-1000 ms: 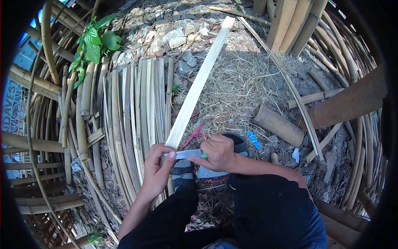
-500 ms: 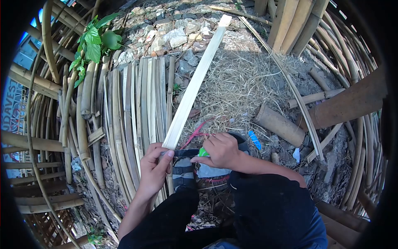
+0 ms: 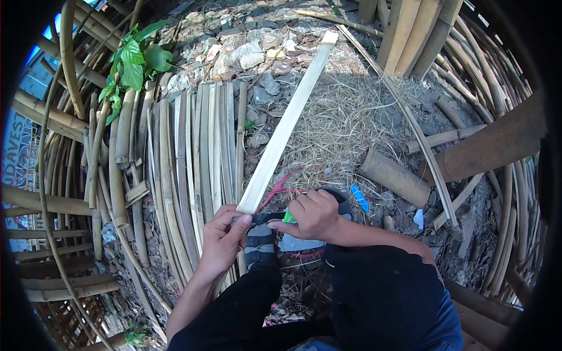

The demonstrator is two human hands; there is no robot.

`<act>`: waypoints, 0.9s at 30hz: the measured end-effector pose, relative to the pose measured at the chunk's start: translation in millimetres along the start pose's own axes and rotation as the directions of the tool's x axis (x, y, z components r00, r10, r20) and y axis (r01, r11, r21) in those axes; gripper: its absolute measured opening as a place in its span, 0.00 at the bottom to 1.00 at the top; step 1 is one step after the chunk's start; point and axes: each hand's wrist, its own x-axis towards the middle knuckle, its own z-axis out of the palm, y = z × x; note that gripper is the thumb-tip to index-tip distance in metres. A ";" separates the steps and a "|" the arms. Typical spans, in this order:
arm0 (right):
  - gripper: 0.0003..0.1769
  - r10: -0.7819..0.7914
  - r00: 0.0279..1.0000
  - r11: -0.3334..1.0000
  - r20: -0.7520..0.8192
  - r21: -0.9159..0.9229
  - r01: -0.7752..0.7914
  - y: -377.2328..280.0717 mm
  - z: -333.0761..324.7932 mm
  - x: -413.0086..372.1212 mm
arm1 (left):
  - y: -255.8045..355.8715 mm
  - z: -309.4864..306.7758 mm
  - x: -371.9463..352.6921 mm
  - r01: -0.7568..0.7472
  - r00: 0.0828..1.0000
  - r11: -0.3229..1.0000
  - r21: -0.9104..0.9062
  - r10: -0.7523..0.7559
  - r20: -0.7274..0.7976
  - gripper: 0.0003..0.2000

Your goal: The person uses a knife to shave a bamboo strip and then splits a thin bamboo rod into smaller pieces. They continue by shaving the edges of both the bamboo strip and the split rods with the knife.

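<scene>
A long pale bamboo strip (image 3: 281,137) runs from my left hand (image 3: 225,237) up and away to the right over the straw. My left hand is closed on its near end, thumb on top. My right hand (image 3: 316,215) is wrapped around the green handle of a knife (image 3: 288,217). Its dark blade reaches left, right at the strip's near end and my left thumb. Below the blade, a sandaled foot (image 3: 259,243) rests on the ground.
Split bamboo slats (image 3: 205,146) lie in a row at the left. A cut bamboo tube (image 3: 396,177), a blue wrapper (image 3: 360,199) and a long thin strip (image 3: 410,117) lie to the right. Dry shavings (image 3: 339,123) cover the ground ahead. Leaning bamboo poles (image 3: 497,134) stand at the right.
The bamboo strip's far end has shifted right and slightly nearer. My left hand has moved a little right with it, closer to my right hand, which still grips the knife.
</scene>
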 end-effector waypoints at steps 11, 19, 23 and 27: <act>0.30 0.093 0.992 0.992 0.080 0.072 -0.099 -0.5 -1.2 5.1 | -5.4 -2.7 -0.4 0.148 0.987 0.983 -0.109 -0.140 0.074 0.12; 0.31 0.123 0.984 0.977 0.128 0.157 -0.142 1.5 -1.5 6.4 | -2.7 -1.2 -3.4 0.079 0.985 0.974 -0.211 -0.043 0.168 0.27; 0.34 0.151 0.966 0.949 0.211 0.242 -0.201 -1.1 2.4 7.0 | -5.7 -2.7 -3.3 0.169 0.964 0.981 -0.095 -0.144 0.225 0.31; 0.34 0.154 0.956 0.942 0.248 0.254 -0.218 -2.3 4.6 7.5 | -7.9 0.8 -3.6 0.122 0.971 0.991 -0.051 -0.109 0.214 0.29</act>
